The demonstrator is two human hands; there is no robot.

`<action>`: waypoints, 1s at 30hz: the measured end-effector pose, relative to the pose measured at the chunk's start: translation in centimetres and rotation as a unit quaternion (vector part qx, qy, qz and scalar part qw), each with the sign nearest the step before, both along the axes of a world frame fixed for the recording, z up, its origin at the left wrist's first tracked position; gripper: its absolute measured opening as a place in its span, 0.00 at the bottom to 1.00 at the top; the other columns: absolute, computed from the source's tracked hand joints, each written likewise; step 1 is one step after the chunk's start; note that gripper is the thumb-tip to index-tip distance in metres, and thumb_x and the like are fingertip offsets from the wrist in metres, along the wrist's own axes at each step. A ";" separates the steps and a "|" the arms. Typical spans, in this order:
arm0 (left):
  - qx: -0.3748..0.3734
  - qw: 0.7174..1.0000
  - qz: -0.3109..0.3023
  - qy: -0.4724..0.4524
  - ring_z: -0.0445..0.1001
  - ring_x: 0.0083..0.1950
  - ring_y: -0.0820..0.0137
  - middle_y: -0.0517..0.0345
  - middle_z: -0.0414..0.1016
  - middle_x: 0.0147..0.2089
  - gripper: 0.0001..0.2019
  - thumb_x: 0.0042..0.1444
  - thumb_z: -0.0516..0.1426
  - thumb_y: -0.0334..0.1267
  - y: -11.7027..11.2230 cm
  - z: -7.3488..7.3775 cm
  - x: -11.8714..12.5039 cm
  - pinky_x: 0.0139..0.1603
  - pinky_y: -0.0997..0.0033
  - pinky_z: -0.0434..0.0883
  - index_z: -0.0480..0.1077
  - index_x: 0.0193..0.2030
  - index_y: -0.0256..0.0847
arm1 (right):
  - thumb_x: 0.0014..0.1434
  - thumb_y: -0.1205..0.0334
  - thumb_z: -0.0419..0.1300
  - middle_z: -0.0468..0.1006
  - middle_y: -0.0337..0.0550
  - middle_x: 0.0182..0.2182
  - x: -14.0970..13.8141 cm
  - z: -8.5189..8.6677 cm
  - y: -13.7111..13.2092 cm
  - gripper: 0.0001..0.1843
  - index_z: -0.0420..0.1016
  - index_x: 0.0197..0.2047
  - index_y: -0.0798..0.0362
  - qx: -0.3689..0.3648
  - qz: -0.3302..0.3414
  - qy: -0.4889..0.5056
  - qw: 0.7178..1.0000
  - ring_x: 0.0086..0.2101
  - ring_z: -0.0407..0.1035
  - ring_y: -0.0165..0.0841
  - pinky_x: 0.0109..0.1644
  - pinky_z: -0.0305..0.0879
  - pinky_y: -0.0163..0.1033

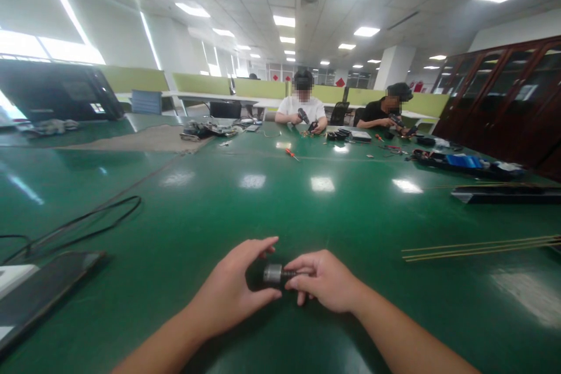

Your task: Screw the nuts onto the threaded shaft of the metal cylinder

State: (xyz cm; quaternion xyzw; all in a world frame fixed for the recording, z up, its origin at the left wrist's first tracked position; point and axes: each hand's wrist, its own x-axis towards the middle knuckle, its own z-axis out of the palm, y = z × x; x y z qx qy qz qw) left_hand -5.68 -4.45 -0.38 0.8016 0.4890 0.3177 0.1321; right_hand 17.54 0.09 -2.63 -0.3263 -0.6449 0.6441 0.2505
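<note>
A small silver metal cylinder with a thinner dark shaft lies sideways between my two hands, just above or on the green table; I cannot tell whether it touches the surface. My right hand pinches the dark shaft between thumb and fingers, hiding its right end. Around the silver end curves my left hand, thumb and fingers spread apart, with a gap between them and the metal.
Ahead stretches a green table with an orange screwdriver. Thin brass-coloured rods and a black channel lie right. At left are a black cable and a dark flat panel. Two people sit opposite with tools.
</note>
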 end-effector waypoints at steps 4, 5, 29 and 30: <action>-0.074 0.997 -0.005 0.010 0.76 0.49 0.60 0.56 0.78 0.48 0.28 0.48 0.71 0.44 0.4 0.2 -1.4 0.52 0.62 0.72 0.72 0.57 0.49 | 0.53 0.67 0.64 0.79 0.37 0.26 -0.1 0.0 -0.1 0.11 0.78 0.42 0.56 0.007 -0.003 0.001 1.000 0.22 0.71 0.26 0.25 0.58 0.29; -0.089 0.996 -0.011 0.016 0.77 0.48 0.60 0.56 0.79 0.47 0.26 0.48 0.71 0.44 0.4 0.2 -1.5 0.51 0.62 0.73 0.73 0.54 0.48 | 0.53 0.67 0.63 0.80 0.38 0.27 -0.1 0.0 -0.2 0.11 0.77 0.42 0.56 0.008 -0.006 0.004 1.000 0.22 0.71 0.26 0.25 0.58 0.30; -0.148 0.989 0.006 0.000 0.75 0.48 0.61 0.55 0.77 0.48 0.13 0.63 0.57 0.46 0.3 -0.2 0.3 0.51 0.62 0.69 0.70 0.52 0.45 | 0.54 0.66 0.63 0.77 0.38 0.26 -0.3 0.0 0.4 0.11 0.76 0.42 0.56 0.017 -0.052 0.007 0.998 0.24 0.70 0.28 0.25 0.60 0.31; -0.148 0.989 0.008 -0.001 0.75 0.47 0.61 0.55 0.77 0.47 0.13 0.64 0.56 0.46 0.3 -0.2 0.4 0.51 0.63 0.69 0.70 0.52 0.45 | 0.53 0.66 0.64 0.76 0.37 0.25 -0.3 0.0 0.4 0.11 0.76 0.42 0.56 0.022 -0.055 0.010 0.998 0.25 0.70 0.29 0.27 0.61 0.31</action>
